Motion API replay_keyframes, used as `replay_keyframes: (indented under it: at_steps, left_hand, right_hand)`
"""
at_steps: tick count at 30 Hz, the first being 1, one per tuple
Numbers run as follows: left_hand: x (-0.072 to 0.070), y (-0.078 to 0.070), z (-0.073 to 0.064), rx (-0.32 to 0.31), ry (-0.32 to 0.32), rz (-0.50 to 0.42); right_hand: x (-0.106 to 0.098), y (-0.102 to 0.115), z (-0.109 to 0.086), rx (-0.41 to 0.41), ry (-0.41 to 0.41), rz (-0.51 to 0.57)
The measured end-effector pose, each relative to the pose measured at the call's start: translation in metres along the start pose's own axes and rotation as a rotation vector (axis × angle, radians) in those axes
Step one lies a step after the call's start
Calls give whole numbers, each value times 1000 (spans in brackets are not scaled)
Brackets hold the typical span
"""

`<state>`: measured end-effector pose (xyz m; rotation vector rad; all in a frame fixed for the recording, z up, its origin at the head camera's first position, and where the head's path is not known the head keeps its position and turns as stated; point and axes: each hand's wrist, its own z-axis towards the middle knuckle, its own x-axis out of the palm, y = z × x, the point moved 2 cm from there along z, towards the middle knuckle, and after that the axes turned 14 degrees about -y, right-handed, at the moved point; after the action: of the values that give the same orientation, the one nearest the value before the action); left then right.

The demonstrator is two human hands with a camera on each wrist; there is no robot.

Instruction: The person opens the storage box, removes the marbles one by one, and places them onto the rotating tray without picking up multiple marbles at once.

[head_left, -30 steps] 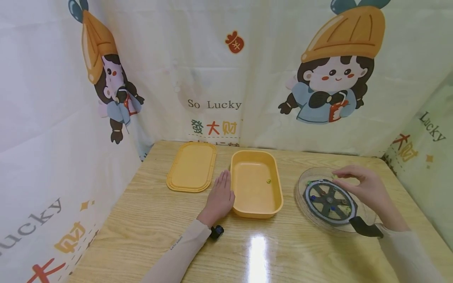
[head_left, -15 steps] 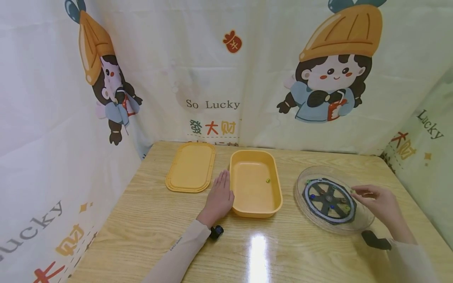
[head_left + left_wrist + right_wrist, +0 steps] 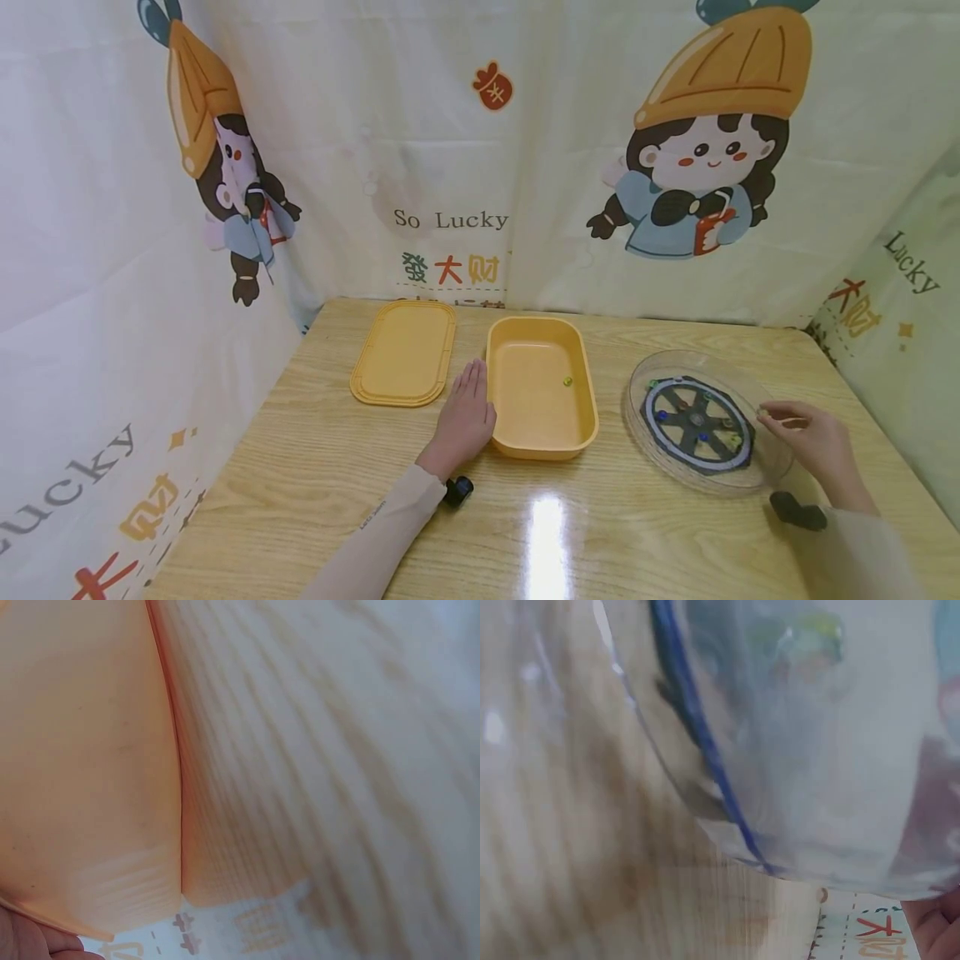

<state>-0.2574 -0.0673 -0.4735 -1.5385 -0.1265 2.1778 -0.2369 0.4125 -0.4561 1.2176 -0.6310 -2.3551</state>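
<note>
My left hand (image 3: 463,423) lies straight-fingered along the left wall of a yellow-orange plastic box (image 3: 525,433), touching it. In the left wrist view, the box wall (image 3: 90,765) fills the left side. One small yellow-green marble (image 3: 567,382) sits inside the box. Over the right rim of a round clear dish (image 3: 772,471), my right hand (image 3: 813,442) pinches a small pale-green marble (image 3: 762,411), mostly hidden by the fingertips. The dish has a dark spoked wheel pattern (image 3: 698,422) and several small marbles, including a blue marble (image 3: 662,415).
A flat yellow-orange lid (image 3: 405,354) lies left of the box on the wooden table (image 3: 300,500). Behind the table hangs a printed curtain (image 3: 555,150). Black camera mounts (image 3: 457,492) sit at the wrists.
My right hand has moved right and toward the near side, from above the wheel pattern to the dish's right rim, still pinching the marble. My left hand has stayed at the box.
</note>
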Motion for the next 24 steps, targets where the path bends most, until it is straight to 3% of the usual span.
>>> replay_keyframes:
  at_steps: [8, 20, 24]
  left_hand:
    - [-2, -2, -1, 7, 1, -2]
    - [-2, -2, -1, 6, 14, 1]
    - [-3, -2, -1, 11, 5, 0]
  right_hand:
    - [2, -8, 11, -38, -28, -76]
    - [23, -14, 19, -150, 160, -128]
    - [27, -12, 20, -211, 179, -154]
